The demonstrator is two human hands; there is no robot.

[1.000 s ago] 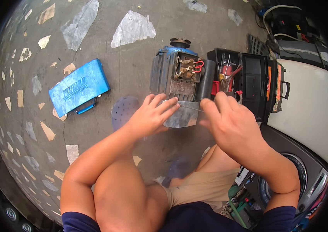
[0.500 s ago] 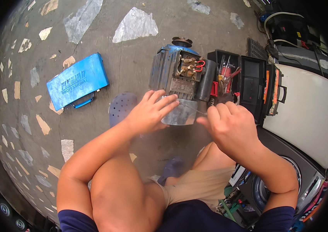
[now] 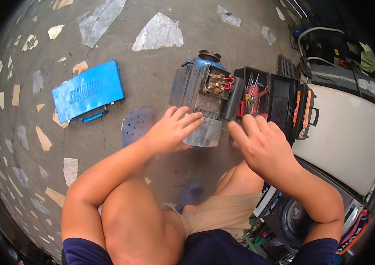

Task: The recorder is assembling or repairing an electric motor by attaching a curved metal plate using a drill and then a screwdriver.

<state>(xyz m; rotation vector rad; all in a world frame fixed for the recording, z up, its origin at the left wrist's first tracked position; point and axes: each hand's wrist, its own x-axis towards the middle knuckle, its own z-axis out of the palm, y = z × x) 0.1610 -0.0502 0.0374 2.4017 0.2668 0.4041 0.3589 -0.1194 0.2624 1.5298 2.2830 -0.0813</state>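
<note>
A blue electric motor (image 3: 182, 86) with a black pulley (image 3: 209, 56) at its far end lies on the floor in front of me. Its terminal box (image 3: 216, 83) is uncovered, showing brass posts and a looped red wire. At its near end is a shiny metal end cover (image 3: 203, 134). My left hand (image 3: 172, 129) grips that cover from the left, fingers curved over the top, thumb low. My right hand (image 3: 260, 139) is closed round a thin metal rod (image 3: 217, 126) that slants left toward my left fingertips. The rod's handle end is hidden in my fist; its tip is hard to make out.
An open black toolbox (image 3: 280, 101) with pliers and screwdrivers stands right of the motor. A blue hard case (image 3: 89, 92) lies on the floor at left. A front-loading washing machine (image 3: 293, 218) and a pale flat panel (image 3: 344, 132) fill the right side.
My right hand has moved slightly left and closer to the motor, and less of the rod shows. My left hand keeps its place on the cover. The whole view has shifted a little.
</note>
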